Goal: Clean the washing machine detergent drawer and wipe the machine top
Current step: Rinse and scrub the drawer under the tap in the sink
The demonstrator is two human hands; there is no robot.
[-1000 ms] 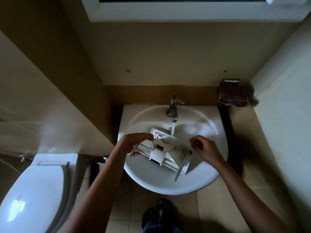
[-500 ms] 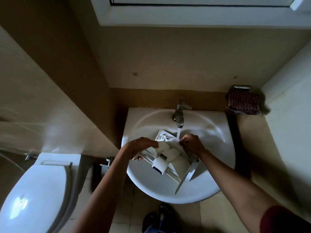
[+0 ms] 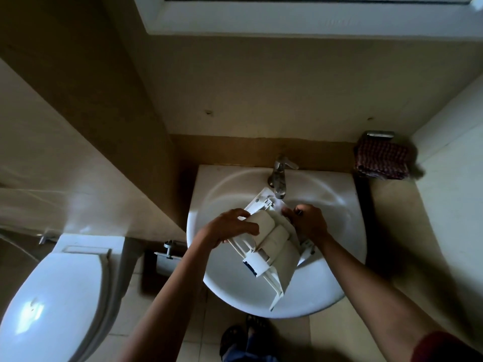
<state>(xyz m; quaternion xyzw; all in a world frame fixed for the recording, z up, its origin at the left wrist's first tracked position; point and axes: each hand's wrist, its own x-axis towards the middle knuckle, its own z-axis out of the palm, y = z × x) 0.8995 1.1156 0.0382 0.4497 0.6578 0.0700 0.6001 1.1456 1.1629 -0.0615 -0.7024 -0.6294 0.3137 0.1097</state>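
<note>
The white detergent drawer (image 3: 271, 244) lies tilted over the white basin (image 3: 339, 205), underside up, its far end under the metal tap (image 3: 279, 178). A thin stream of water falls from the tap onto that end. My left hand (image 3: 230, 227) grips the drawer's left side, thumb across its rounded compartments. My right hand (image 3: 308, 222) is curled over the drawer's upper right edge beside the stream, fingers closed on it. The drawer's front panel points down toward the basin's near rim.
A dark checked cloth (image 3: 381, 162) hangs on a metal holder right of the basin. A white toilet (image 3: 52, 296) with its lid down stands at the lower left. A wall valve (image 3: 168, 248) sits left of the basin. Sandalled feet (image 3: 245, 333) stand on the tiled floor.
The drawer has been turned over so its underside faces up. My right hand came in from the right edge to the end under the tap. The camera has tilted lower.
</note>
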